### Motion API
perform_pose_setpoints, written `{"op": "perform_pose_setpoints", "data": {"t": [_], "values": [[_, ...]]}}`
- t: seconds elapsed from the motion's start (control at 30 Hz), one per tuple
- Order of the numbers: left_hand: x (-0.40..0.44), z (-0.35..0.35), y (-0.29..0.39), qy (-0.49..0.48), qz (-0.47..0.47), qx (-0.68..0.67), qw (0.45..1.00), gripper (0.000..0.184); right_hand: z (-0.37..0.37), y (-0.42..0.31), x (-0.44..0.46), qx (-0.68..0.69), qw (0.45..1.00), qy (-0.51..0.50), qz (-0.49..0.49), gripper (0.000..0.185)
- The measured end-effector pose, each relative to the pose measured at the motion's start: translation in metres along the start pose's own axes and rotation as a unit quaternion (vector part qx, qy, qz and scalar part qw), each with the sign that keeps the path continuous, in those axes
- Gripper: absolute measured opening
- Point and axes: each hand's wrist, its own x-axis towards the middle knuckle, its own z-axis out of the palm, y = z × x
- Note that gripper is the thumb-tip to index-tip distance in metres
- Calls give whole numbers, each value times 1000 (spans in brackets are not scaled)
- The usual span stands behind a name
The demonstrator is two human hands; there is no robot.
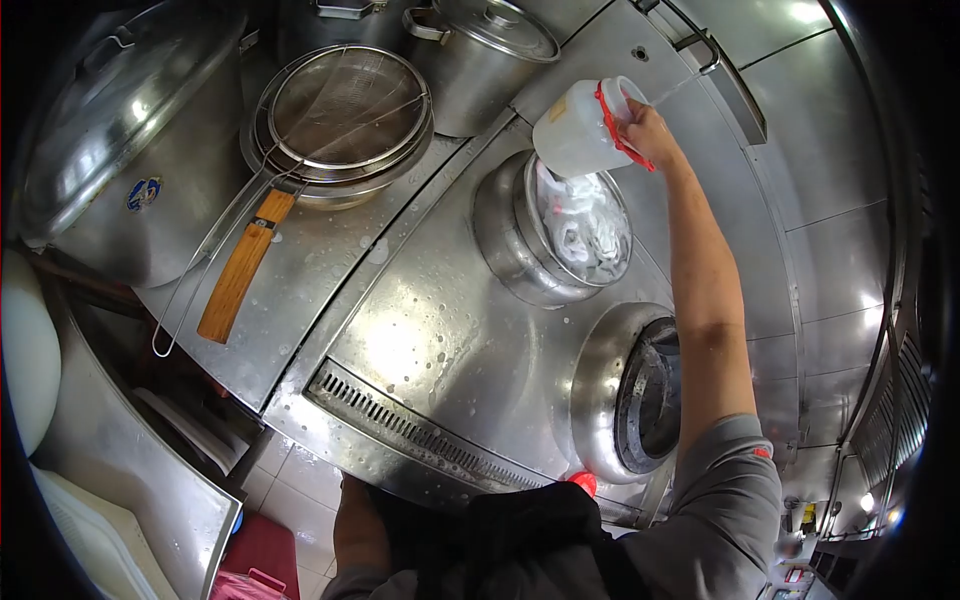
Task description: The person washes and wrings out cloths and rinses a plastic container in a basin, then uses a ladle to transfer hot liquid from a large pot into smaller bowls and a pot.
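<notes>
A white translucent plastic jug (578,132) with a red handle (615,125) is held up at the top right of centre, tilted. My right hand (645,135) is closed round its red handle. From the spout (712,68) a thin stream of water runs toward the jug's mouth. Just below the jug stands a round metal pot (515,235) holding white, crumpled-looking contents (588,235) that shine with wetness. My left hand is not visible; only part of the left forearm (358,525) shows at the bottom, near the counter's front edge.
Mesh strainers (350,105), one with a wooden handle (240,280), rest over bowls at the upper left. Large lidded pots (170,190) stand beside and behind them. A round metal burner (610,400) with a dark centre lies right of centre. A slotted grate (420,425) runs along the front.
</notes>
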Motion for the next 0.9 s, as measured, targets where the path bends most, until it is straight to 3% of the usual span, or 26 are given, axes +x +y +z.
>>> {"op": "perform_pose_setpoints", "data": {"t": [0.23, 0.9], "values": [[-1, 1, 1, -1, 7, 28, 1000, 28, -5, -5, -5, -51, 999, 1, -9, 26], [1, -2, -1, 3, 30, 105, 994, 26, -1, -5, -11, -18, 999, 29, -6, 23]]}}
